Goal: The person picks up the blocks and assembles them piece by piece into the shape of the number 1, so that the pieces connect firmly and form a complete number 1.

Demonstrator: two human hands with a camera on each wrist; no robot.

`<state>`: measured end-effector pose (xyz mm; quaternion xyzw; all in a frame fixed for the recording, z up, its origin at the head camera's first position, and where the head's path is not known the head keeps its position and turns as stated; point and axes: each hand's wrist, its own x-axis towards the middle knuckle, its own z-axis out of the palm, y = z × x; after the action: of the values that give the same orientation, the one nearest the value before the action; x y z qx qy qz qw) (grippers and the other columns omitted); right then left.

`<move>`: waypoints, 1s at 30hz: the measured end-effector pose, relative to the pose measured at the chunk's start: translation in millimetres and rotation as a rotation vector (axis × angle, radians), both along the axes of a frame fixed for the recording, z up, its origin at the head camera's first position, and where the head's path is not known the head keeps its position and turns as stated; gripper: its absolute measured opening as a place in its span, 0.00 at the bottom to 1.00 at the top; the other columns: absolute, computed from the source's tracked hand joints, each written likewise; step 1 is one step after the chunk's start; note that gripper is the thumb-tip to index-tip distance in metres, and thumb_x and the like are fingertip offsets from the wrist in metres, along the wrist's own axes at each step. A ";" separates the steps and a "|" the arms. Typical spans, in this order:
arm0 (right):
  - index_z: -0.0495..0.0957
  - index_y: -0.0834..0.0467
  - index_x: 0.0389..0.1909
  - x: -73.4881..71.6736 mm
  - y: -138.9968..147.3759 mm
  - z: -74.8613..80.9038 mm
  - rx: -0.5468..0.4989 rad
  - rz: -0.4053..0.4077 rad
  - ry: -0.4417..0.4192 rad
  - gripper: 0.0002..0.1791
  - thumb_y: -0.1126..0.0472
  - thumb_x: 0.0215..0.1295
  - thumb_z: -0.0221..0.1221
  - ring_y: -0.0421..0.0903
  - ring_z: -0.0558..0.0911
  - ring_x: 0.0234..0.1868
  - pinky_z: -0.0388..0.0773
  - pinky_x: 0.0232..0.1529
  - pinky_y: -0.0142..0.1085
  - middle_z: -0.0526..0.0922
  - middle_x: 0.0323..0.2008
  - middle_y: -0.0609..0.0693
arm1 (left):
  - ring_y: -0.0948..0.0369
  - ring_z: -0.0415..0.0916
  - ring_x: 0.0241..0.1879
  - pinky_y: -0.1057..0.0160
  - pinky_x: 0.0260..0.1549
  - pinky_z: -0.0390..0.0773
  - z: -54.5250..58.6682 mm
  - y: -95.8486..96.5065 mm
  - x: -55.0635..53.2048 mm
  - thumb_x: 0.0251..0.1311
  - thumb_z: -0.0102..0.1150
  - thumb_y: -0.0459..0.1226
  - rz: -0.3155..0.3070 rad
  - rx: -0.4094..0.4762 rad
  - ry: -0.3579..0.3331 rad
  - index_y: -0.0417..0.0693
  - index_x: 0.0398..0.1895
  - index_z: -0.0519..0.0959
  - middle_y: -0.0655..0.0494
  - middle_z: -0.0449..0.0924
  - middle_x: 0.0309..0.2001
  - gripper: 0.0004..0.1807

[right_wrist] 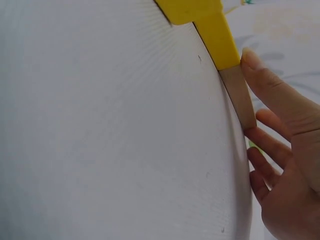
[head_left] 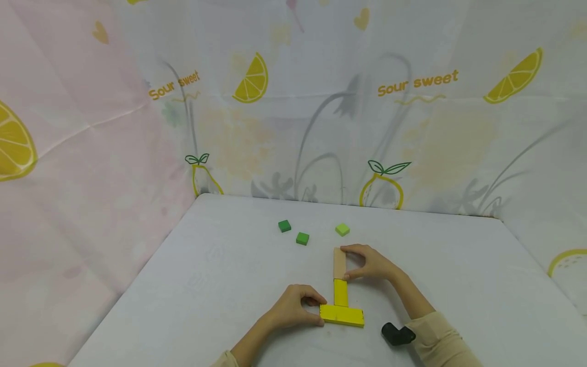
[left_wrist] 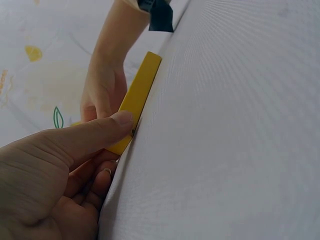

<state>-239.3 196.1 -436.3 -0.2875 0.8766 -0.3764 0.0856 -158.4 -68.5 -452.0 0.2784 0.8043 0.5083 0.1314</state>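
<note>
A long yellow block [head_left: 341,316] lies crosswise on the white table, and my left hand [head_left: 294,307] pinches its left end between thumb and fingers. In the left wrist view the thumb presses the top of this yellow block [left_wrist: 142,87]. Beyond its middle, a shorter yellow block [head_left: 341,292] points away, and a plain wooden block [head_left: 339,264] continues that line. My right hand [head_left: 372,265] grips the wooden block along its right side, thumb at the near end and fingertips at the far end. The right wrist view shows the wooden block [right_wrist: 239,95] end to end with the yellow one.
Farther back lie a dark green block [head_left: 285,226], a green block [head_left: 302,238] and a light green block [head_left: 342,230]. A black device [head_left: 397,335] sits at the right sleeve. A fruit-printed cloth [head_left: 293,127] hangs behind the table [head_left: 220,285].
</note>
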 end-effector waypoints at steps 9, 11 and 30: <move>0.68 0.68 0.61 0.2 -0.4 -0.6 -0.013 -0.004 -0.010 0.41 0.55 0.47 0.72 0.65 0.64 0.63 0.57 0.62 0.59 0.70 0.60 0.64 | 0.72 0.74 0.35 0.72 0.40 0.75 0.4 0.1 -0.8 0.41 0.74 0.34 -0.006 0.004 0.009 0.41 0.38 0.84 0.59 0.83 0.36 0.17; 0.69 0.67 0.61 0.2 -0.3 -1.2 -0.013 -0.009 -0.007 0.40 0.55 0.47 0.72 0.65 0.64 0.63 0.57 0.62 0.59 0.71 0.60 0.64 | 0.71 0.75 0.35 0.72 0.40 0.75 0.2 0.2 -1.0 0.42 0.73 0.33 -0.008 0.009 0.006 0.41 0.38 0.84 0.59 0.83 0.36 0.16; 0.70 0.68 0.60 1.3 -3.2 -4.0 -0.022 -0.013 0.042 0.37 0.55 0.51 0.70 0.64 0.66 0.62 0.59 0.61 0.59 0.72 0.59 0.65 | 0.71 0.75 0.34 0.72 0.39 0.75 -0.2 0.1 -0.6 0.41 0.73 0.33 -0.015 0.015 0.009 0.41 0.38 0.84 0.58 0.84 0.36 0.16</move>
<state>-238.0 192.9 -440.3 -0.2903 0.8759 -0.3803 0.0616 -159.0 -68.4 -452.2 0.2878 0.7990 0.5119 0.1293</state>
